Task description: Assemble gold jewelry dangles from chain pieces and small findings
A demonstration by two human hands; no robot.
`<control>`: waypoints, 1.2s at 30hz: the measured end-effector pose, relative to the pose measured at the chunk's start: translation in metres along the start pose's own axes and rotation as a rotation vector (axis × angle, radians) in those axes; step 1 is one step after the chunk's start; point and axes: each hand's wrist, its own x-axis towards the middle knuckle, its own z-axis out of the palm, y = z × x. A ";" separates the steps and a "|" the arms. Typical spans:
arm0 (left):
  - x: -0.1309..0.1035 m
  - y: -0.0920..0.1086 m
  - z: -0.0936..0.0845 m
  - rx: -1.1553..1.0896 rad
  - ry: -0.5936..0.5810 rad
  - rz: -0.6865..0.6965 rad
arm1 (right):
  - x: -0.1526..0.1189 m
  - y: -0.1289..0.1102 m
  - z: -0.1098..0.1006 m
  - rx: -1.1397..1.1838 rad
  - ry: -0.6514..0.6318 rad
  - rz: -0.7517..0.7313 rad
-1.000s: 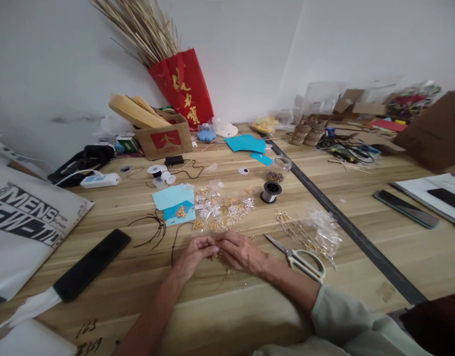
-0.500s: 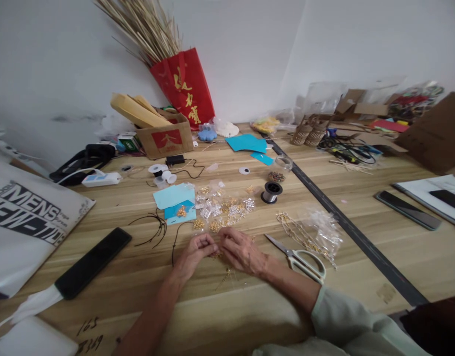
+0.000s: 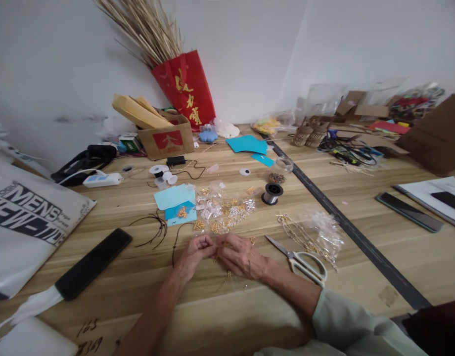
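My left hand (image 3: 195,254) and my right hand (image 3: 240,256) meet at their fingertips low over the wooden table, both closed in a pinch. Whatever lies between the fingers is too small to make out. A thin gold chain (image 3: 224,281) lies just below my hands. Right beyond them spread small bags of gold and silver beads (image 3: 222,210). A black cord (image 3: 174,242) curves beside my left hand. White-handled scissors (image 3: 305,264) lie to the right of my right hand, near the forearm.
A wire spool (image 3: 272,193) stands beyond the scissors. Chains (image 3: 297,235) and clear bags (image 3: 326,232) lie at the right. Blue paper sheets (image 3: 173,197) and black cords (image 3: 157,230) are at the left, with a black phone (image 3: 94,262) nearer.
The fingers of my right hand have shifted slightly left and down, closer against my left fingertips. The whole view has moved very slightly.
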 end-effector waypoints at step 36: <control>-0.006 0.012 -0.004 0.104 -0.062 0.006 | 0.023 0.085 -0.106 -0.411 -0.199 0.464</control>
